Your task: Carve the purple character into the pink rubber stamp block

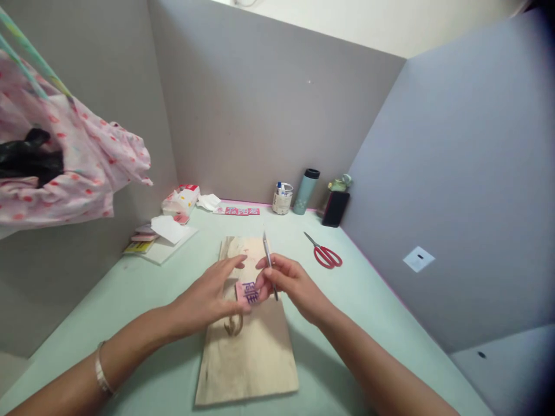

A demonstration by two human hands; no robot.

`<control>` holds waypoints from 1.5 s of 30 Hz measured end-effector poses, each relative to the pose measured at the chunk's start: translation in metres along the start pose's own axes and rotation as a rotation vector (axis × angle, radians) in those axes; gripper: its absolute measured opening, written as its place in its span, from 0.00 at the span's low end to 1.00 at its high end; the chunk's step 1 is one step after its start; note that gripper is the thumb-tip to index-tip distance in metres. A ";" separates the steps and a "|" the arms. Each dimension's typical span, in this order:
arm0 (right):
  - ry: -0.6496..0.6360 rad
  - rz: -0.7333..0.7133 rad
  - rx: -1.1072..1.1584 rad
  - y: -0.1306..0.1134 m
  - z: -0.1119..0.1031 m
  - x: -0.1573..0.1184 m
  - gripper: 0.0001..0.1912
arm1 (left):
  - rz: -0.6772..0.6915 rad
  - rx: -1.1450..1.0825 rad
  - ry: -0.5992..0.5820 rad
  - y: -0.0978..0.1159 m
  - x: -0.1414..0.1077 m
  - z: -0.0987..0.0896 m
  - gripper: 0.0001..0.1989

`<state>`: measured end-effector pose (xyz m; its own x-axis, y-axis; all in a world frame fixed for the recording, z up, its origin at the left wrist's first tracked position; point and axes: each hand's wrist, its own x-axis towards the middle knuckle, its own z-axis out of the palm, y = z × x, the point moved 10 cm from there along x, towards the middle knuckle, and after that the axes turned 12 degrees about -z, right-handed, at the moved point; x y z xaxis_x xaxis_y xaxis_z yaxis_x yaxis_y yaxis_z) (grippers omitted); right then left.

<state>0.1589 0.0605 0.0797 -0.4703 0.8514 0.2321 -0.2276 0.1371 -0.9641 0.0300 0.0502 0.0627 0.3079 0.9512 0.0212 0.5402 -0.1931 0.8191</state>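
Observation:
A slim silver craft knife (269,263) is held in my right hand (288,280), its thin tip pointing up and away from me. The lower fingers of that hand meet the right edge of a small pink paper piece (247,293) marked with a purple character. My left hand (212,292) is open, fingers and thumb spread around the left side of this piece. Its thumb is by the piece's lower edge; whether it touches is hard to tell. Beneath both hands lies a wooden board (247,364), with a curled brown mark or strip (233,326) near its left side.
Red-handled scissors (328,257) lie right of the board. Along the back stand a pen cup (282,201), a teal tumbler (306,192) and a dark phone (336,208). Printed strips (237,211), tissues (182,200) and papers (169,231) sit back left. A spotted cloth bag (87,156) hangs left.

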 end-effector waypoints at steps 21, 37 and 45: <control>0.389 0.059 0.089 0.038 -0.087 0.036 0.33 | 0.396 0.216 0.255 0.009 0.064 -0.038 0.36; 0.512 -0.049 -0.192 0.058 -0.113 0.010 0.11 | 0.298 0.211 0.146 -0.028 0.093 0.000 0.35; 0.507 -0.524 -0.540 -0.051 -0.152 0.101 0.16 | 0.334 0.240 0.178 0.008 0.156 -0.053 0.33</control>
<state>0.2524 0.2165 0.1330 0.0420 0.7167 0.6961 0.1841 0.6793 -0.7104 0.0411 0.2095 0.1032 0.3682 0.8499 0.3770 0.6068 -0.5269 0.5951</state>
